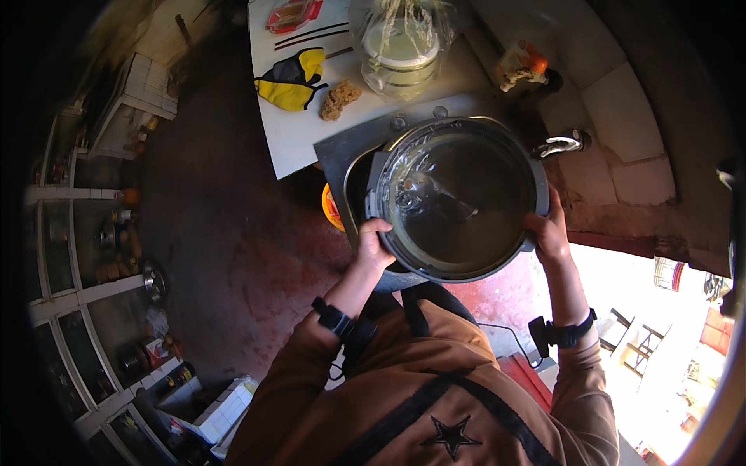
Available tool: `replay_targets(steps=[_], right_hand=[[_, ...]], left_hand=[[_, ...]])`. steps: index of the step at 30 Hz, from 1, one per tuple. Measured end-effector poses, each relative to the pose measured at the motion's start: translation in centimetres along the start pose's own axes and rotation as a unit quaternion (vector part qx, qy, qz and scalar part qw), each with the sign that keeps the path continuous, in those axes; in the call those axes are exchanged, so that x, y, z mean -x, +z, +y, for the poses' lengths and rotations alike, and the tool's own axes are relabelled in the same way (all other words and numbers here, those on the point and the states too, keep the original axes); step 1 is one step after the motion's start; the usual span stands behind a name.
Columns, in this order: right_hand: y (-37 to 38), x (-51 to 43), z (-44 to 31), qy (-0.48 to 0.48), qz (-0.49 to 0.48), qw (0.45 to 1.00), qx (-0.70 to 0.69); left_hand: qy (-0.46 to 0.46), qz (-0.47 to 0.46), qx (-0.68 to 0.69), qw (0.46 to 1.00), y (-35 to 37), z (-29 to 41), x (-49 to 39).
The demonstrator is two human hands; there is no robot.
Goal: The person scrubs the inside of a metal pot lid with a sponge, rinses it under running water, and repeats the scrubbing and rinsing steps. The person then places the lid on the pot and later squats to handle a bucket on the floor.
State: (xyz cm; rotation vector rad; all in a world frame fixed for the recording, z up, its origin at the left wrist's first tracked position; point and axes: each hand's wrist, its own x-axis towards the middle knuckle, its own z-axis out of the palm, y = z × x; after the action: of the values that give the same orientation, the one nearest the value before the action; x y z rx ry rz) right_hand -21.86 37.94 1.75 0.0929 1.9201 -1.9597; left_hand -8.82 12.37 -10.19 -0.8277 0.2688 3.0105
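Observation:
Both of my hands hold a large round pot [466, 198] with a dark interior and a grey rim, above a metal sink [338, 151]. My left hand [375, 243] grips the rim at its lower left, thumb on top. My right hand [551, 230] grips the opposite side, by a grey handle. Clear liquid with bright reflections shows inside the pot; its depth cannot be told. A chrome faucet [559, 144] stands just beyond the pot's right side. The pot hides most of the sink basin.
On the white counter [280, 140] lie a yellow and black cloth [291, 81], a brown scrubber [340, 100], dark chopsticks [312, 38] and a red-rimmed container [293, 14]. A plastic-covered jar [401, 52] stands behind the sink. An orange-rimmed container [332, 207] sits below the sink's left edge.

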Motion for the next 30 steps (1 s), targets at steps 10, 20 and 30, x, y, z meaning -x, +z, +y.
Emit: replay_targets(steps=[10,20,30], right_hand=[[-0.9,-0.4,4.1,-0.001,0.043,0.994,-0.103],[1.5,3.2,0.0,-0.027,0.096,0.992,-0.072],[4.2,4.3,-4.2,-0.128,0.120,0.978,0.111]], left_hand=[[-0.023,-0.180,-0.054,0.982,0.0,2.6,-2.8],[-0.039,0.005,0.014,0.999,-2.0,3.2,-5.0],[-0.077,0.149,-0.050,0.985,-0.6,0.1,-8.8]])
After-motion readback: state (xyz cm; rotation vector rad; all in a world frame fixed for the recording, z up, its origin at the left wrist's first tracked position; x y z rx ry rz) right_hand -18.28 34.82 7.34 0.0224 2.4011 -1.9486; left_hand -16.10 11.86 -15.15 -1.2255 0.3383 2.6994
